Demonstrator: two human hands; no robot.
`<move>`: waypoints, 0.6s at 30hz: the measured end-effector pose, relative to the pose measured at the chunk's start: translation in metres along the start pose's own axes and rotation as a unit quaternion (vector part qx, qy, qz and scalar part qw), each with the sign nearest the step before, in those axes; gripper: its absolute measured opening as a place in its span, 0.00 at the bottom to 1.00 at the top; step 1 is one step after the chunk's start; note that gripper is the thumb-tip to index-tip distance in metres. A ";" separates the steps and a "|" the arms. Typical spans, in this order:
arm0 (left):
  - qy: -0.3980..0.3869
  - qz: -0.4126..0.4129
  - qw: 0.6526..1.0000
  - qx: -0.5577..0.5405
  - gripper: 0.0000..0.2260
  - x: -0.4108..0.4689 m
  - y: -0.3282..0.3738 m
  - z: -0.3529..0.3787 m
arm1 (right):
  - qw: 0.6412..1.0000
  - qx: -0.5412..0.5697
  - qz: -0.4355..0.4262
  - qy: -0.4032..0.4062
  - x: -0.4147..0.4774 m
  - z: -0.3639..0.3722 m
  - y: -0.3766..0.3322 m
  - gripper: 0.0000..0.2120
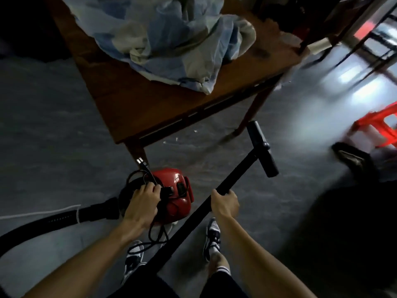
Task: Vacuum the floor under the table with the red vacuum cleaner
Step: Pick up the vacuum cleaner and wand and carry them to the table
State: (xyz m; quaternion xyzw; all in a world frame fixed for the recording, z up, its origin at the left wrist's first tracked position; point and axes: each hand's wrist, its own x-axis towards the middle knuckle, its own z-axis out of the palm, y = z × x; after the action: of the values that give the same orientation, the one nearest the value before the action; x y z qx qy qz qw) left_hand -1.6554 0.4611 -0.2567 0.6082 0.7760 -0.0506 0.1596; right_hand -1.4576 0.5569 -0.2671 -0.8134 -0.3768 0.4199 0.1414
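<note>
The red vacuum cleaner (179, 196) sits on the grey floor just in front of my feet, beside the near leg of the brown wooden table (137, 100). My left hand (142, 203) rests on its top, fingers curled over the black handle and cord. My right hand (224, 203) grips the black wand (193, 218). The wand runs up to the black floor nozzle (262, 148), which hangs near the table's right leg. A black hose (53, 222) leaves the cleaner to the left.
A crumpled blue and white plastic sheet (167, 39) covers the table top. Small white scraps (177, 139) lie on the floor under the table edge. A red plastic stool (378, 127) and a dark shoe (352, 157) are at right. A white cord (38, 214) crosses the floor at left.
</note>
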 end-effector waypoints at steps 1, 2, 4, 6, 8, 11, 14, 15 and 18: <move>0.006 -0.023 1.000 0.005 0.20 0.006 0.009 0.003 | 1.000 -0.010 -0.005 -0.018 0.019 -0.004 0.000 0.14; 0.010 -0.040 0.999 0.011 0.21 0.011 0.020 0.005 | 0.999 -0.029 -0.011 -0.030 0.035 -0.009 0.000 0.14; 0.006 -0.072 0.997 0.008 0.21 0.012 0.043 0.007 | 0.996 -0.074 -0.013 -0.049 0.060 -0.025 0.003 0.15; 0.015 -0.113 0.993 -0.004 0.21 0.008 0.064 0.002 | 0.992 -0.099 -0.024 -0.071 0.077 -0.040 0.001 0.15; 0.019 -0.150 0.988 -0.020 0.19 0.004 0.085 -0.004 | 0.990 -0.110 -0.030 -0.087 0.090 -0.053 -0.007 0.15; 0.019 -0.211 0.976 -0.056 0.18 -0.006 0.120 -0.005 | 0.982 -0.134 -0.069 -0.114 0.107 -0.070 -0.012 0.14; 0.030 -0.247 0.965 -0.081 0.19 -0.014 0.158 0.006 | 0.971 -0.164 -0.112 -0.134 0.123 -0.086 -0.004 0.13; 0.034 -0.256 0.962 -0.088 0.19 -0.016 0.172 0.010 | 0.967 -0.174 -0.125 -0.136 0.129 -0.092 0.000 0.12; 0.045 -0.280 0.953 -0.109 0.19 -0.018 0.208 0.028 | 0.956 -0.198 -0.154 -0.151 0.149 -0.116 0.015 0.11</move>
State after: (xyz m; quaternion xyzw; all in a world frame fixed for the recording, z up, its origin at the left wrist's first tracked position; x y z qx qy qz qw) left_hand -1.4466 0.4900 -0.2539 0.3469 0.9223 0.0192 0.1692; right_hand -1.3044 0.6659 -0.2904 -0.6848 -0.5898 0.4276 -0.0184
